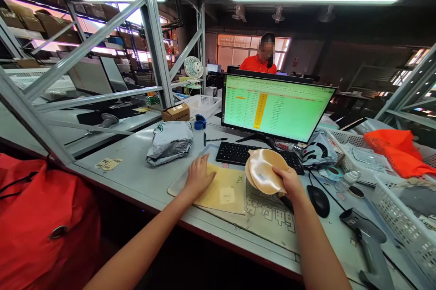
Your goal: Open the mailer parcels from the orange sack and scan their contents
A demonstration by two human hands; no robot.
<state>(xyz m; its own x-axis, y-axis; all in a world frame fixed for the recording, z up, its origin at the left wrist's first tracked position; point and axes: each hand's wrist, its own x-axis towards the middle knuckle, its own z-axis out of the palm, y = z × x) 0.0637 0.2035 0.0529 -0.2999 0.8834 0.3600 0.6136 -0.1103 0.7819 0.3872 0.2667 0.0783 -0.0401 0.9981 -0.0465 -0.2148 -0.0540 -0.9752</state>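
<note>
My left hand (200, 174) lies with its fingers stretched out on the left part of a flat yellow packet (235, 181), which bears a small pale label and a green handwritten mark. My right hand (289, 181) pinches the right edge of two thin, glossy beige round pads (264, 169). They overlap and are held above the keyboard's front edge. A small printed label shows on the upper pad. Under the packet, a desk mat (272, 217) with outlined characters lies on the table.
A monitor (275, 106) with a spreadsheet stands behind the keyboard (231, 152). To the left lie a grey-white plastic parcel (170, 142) and a cardboard box (175, 112). On the right are a mouse (318, 200), a barcode scanner (368, 235) and white baskets (405, 217). Another person (260, 58) is behind the monitor.
</note>
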